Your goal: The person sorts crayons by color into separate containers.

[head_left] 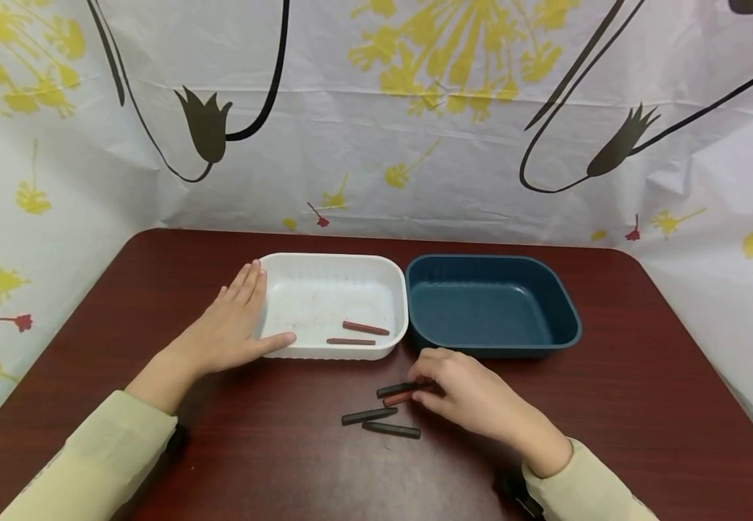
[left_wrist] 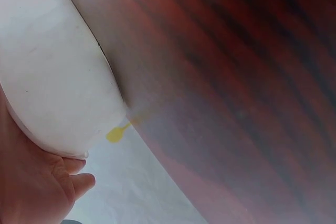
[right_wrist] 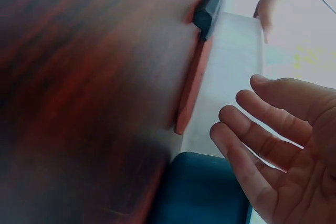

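1. The left hand [head_left: 229, 325] lies flat against the left wall of the white rectangular plastic tray [head_left: 333, 264], fingers straight and pointing to 12 o'clock, thumb stretched toward 3 o'clock along the tray's near wall. Its grip is wide and holds nothing; it only touches the tray.
2. The right hand [head_left: 474, 394] rests on the dark red wooden desk [head_left: 643, 405], at 6 o'clock from the dark blue rectangular plastic tray [head_left: 568, 318]. Its forearm in a pale sleeve comes in from 5 o'clock.
3. In the right wrist view the fingers [right_wrist: 262, 140] are spread and nearly straight, so the grip is loose and wide; the fingertips touch the ends of a black crayon stick [head_left: 396, 389] and a reddish-brown crayon stick [head_left: 397, 398] without closing on them.
4. Two more black crayon sticks [head_left: 368, 416] lie on the desk at 8 o'clock from that hand, close together.
5. Two reddish-brown sticks [head_left: 365, 328] lie inside the white tray, near its 5 o'clock corner.
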`<state>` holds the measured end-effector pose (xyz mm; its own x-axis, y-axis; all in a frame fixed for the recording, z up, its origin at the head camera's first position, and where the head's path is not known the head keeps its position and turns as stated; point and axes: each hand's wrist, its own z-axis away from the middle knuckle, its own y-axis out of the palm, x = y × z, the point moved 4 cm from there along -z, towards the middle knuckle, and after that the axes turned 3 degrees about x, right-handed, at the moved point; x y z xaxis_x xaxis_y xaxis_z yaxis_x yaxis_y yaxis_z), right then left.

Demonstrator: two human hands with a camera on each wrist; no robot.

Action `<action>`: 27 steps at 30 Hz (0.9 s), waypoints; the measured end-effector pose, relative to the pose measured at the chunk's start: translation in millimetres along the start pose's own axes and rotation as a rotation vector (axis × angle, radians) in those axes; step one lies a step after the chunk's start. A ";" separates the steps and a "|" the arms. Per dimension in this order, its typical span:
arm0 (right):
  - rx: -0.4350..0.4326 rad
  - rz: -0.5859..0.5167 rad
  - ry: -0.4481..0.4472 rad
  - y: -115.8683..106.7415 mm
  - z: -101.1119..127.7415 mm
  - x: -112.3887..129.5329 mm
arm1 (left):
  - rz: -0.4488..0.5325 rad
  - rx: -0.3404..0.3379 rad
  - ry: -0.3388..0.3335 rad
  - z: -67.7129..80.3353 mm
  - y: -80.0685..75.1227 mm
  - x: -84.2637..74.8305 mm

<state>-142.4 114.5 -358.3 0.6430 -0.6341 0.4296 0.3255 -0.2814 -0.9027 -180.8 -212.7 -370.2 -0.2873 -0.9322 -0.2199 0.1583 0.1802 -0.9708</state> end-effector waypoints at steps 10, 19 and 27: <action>0.068 0.029 -0.019 3.7 -4.6 -3.0 | 0.005 0.000 -0.004 0.6 0.5 -0.1; 0.155 0.035 -0.003 8.2 -8.4 -6.2 | 0.020 0.002 -0.010 1.1 0.1 0.7; 0.212 0.012 0.007 8.3 -6.3 -8.8 | 0.019 0.001 -0.007 0.5 -0.3 1.1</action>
<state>-149.8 113.2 -369.8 0.6433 -0.6415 0.4180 0.4570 -0.1163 -0.8818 -180.8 -213.9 -370.1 -0.2778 -0.9307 -0.2378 0.1647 0.1977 -0.9663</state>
